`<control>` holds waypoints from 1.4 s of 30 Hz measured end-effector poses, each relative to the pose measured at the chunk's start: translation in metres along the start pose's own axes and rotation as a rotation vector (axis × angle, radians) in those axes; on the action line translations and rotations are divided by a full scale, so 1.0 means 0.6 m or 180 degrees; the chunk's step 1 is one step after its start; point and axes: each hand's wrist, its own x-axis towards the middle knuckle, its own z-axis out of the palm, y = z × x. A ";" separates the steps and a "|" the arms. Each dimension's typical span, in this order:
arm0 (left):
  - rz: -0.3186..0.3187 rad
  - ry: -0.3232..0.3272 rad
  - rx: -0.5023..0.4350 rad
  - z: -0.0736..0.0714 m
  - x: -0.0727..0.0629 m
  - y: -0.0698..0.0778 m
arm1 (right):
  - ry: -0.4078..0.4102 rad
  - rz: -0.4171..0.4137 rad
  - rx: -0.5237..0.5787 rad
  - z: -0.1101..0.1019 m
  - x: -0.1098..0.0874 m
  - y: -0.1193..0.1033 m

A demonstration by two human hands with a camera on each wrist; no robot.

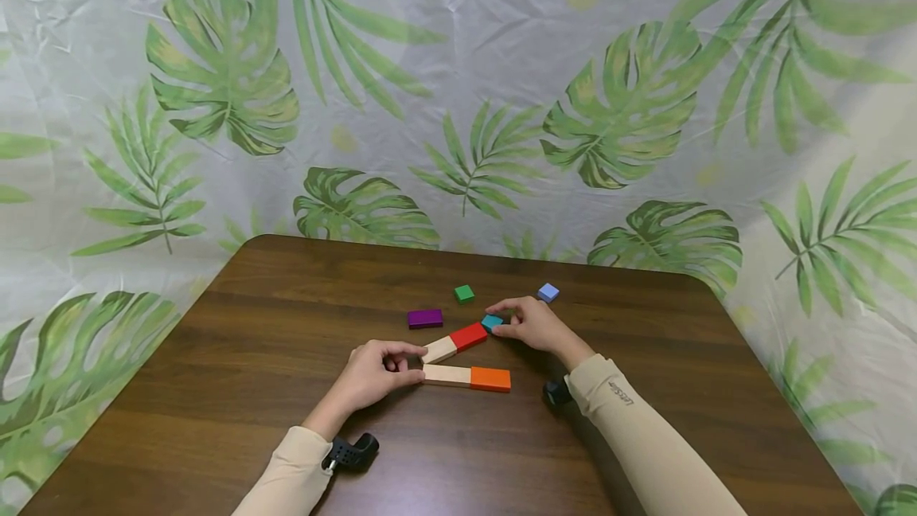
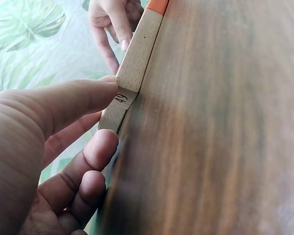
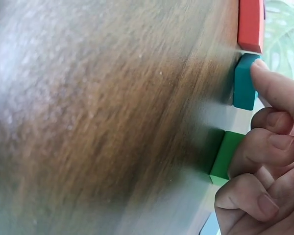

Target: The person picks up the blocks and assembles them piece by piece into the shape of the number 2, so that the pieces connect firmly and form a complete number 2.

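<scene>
My left hand (image 1: 378,373) pinches the meeting ends of two plain wooden blocks between thumb and index finger. One plain wooden block (image 1: 447,375) lies end to end with an orange block (image 1: 490,379). The other plain block (image 1: 439,350) slants away and continues into a red block (image 1: 469,337), so the two rows form a V opening to the right. In the left wrist view a printed number shows on a plain block's end (image 2: 121,98). With thumb and index finger, my right hand (image 1: 533,323) pinches a teal block (image 3: 244,82) close to the red block's far end.
A purple block (image 1: 425,318) and a green block (image 1: 464,294) lie behind the rows on the brown wooden table (image 1: 322,285). Farther right, behind my right hand, is a light blue block (image 1: 548,292). A leaf-patterned curtain (image 1: 494,62) hangs beyond the table's back edge.
</scene>
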 end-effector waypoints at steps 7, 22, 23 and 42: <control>0.0019 0.0009 0.0015 0.001 0.001 -0.001 | -0.0018 0.0070 0.0007 0.000 0.001 -0.004; 0.0022 0.0016 0.0003 0.002 0.002 -0.004 | -0.0029 0.0040 -0.0025 0.000 0.004 -0.005; 0.0022 0.0015 -0.0001 0.002 0.002 -0.004 | -0.0035 0.0035 -0.0021 0.000 0.004 -0.005; 0.0004 0.0020 -0.0015 0.003 0.002 -0.003 | 0.0065 -0.0036 -0.0130 -0.003 0.000 0.005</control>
